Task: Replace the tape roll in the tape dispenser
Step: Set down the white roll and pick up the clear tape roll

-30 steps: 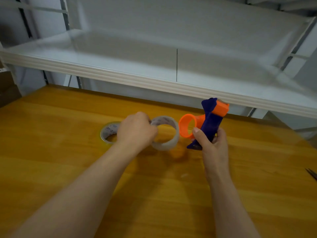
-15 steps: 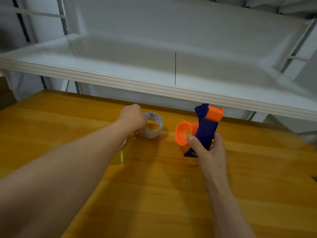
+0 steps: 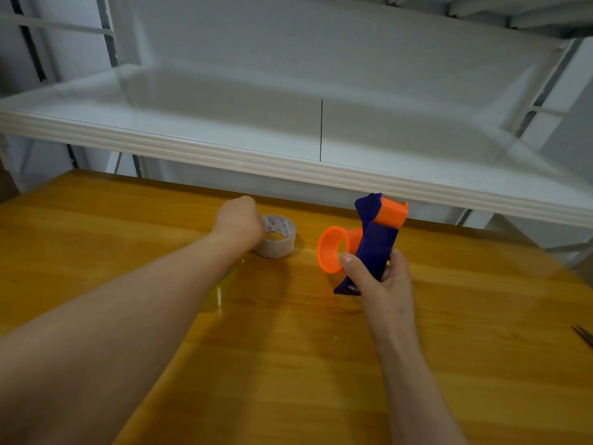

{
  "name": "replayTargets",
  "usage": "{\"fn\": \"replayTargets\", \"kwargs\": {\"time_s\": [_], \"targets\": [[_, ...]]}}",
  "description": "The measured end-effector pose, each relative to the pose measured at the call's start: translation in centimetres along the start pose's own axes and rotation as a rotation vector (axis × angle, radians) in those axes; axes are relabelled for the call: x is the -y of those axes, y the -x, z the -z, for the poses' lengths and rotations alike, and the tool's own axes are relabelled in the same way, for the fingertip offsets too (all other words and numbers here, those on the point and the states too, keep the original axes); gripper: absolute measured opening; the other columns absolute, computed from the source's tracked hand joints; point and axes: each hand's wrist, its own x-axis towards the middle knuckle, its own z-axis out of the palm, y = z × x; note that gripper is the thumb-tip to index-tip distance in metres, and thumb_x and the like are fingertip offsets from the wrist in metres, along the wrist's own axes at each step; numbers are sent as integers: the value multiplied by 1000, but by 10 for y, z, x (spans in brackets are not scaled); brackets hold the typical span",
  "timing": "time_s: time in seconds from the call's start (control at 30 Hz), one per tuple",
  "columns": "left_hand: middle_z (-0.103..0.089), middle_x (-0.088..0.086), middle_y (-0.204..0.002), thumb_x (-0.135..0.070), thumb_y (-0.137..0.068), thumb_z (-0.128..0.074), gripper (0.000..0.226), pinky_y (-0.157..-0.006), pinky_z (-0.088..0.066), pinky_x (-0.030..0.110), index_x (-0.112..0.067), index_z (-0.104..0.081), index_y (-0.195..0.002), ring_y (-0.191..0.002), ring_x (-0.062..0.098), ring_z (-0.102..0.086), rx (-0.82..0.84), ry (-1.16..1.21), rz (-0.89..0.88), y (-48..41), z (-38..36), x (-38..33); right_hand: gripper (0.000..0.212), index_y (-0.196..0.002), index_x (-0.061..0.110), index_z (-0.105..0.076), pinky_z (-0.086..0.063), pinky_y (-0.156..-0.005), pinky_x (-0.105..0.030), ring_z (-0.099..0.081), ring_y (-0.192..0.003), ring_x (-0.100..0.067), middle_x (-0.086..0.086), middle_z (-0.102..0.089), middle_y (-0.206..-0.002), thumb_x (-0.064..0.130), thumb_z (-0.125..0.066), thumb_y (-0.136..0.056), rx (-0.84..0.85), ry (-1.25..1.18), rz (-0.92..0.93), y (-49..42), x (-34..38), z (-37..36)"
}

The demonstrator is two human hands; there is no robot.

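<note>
My right hand grips a blue tape dispenser upright just above the wooden table. Its orange hub faces left and carries no roll. My left hand reaches to the back of the table, closed on the left rim of a whitish tape roll that lies flat there. The fingers are hidden behind the hand. A second, clear roll lies on the table, mostly covered by my left forearm.
A white shelf juts out over the back of the table, just above the dispenser's top. Dark scissor tips show at the right edge of the table.
My left hand has carried the whitish roll away from the dispenser to the back of the table and laid it flat. My right hand has kept the dispenser nearly still.
</note>
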Motion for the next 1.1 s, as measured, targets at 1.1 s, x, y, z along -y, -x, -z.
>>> {"fn": "replayTargets", "kwargs": {"time_s": [1.1], "targets": [[-78,0,-94,-25,-91,-68,19,-79,-58,41,-18,-77,-107,-87,19,-70,-220,449,-118,113,-6,14,29,-103,25,-67,-47,-62,-22,-60,-65,-2,14,-67,-71,31,-74,-75,520,-212,-199,12,18,-3]]}}
